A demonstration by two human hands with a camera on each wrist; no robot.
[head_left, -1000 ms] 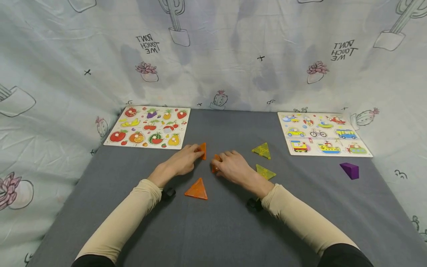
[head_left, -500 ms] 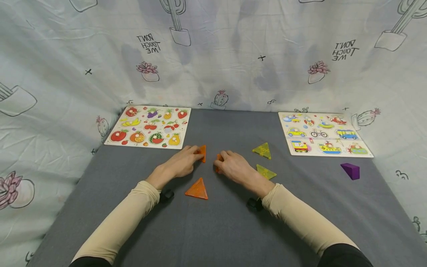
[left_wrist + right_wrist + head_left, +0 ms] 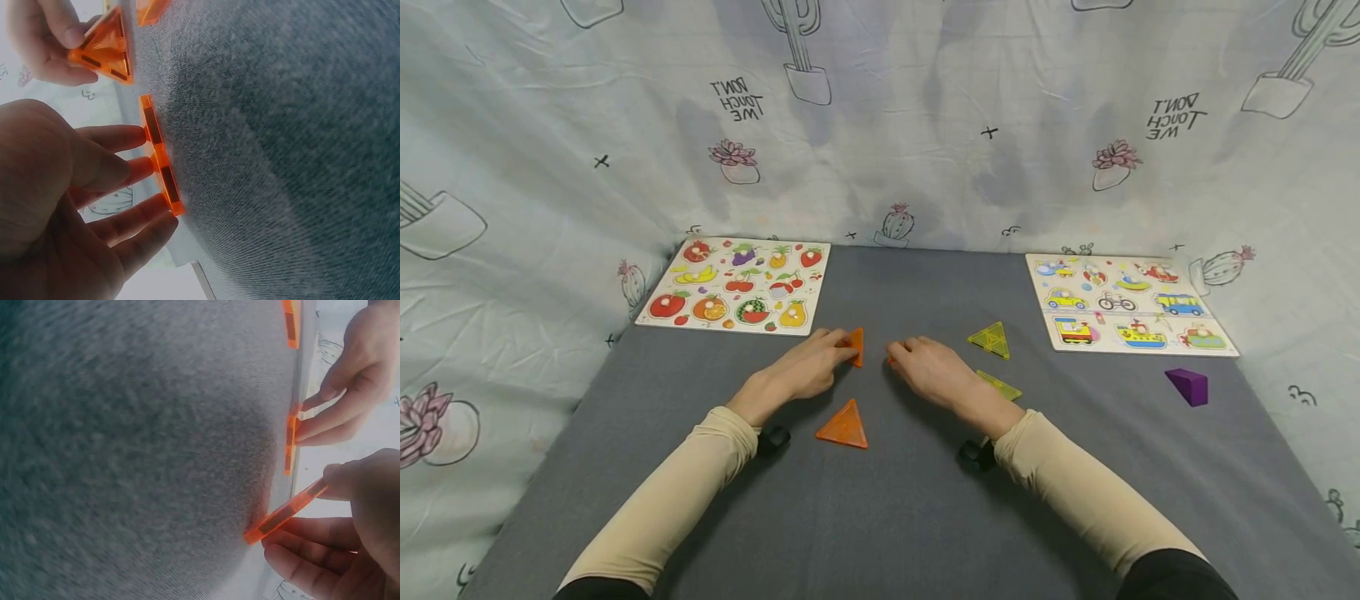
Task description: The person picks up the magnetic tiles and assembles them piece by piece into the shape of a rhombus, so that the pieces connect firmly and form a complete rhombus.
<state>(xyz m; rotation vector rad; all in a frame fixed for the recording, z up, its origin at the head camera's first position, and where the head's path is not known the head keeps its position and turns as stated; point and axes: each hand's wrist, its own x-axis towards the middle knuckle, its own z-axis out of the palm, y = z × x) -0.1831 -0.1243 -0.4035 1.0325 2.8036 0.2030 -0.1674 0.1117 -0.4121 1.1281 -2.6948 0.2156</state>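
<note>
Near orange triangle [image 3: 844, 427] on grey cloth [image 3: 880, 517], left hand [image 3: 807, 364] beyond — fingers extended, touching a second triangle [image 3: 161, 159] — right hand [image 3: 936, 375] pinching a tilted third triangle [image 3: 284, 515], yellow triangles [image 3: 992, 340] at right, fruit board [image 3: 718, 288] far left, vehicle board [image 3: 1145, 307] far right

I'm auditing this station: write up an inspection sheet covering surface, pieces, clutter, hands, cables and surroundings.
Surface: grey cloth, matte.
Pieces: left orange triangle, flat; right orange triangle, tilted; near orange triangle, flat.
Clutter: two yellow triangles, purple wedge, fruit board, vehicle board.
Hands: left hand touches the left orange triangle; right hand pinches the right orange triangle.
Cables: nothing seen.
Surroundings: pale backdrop printed with potted plants.
</note>
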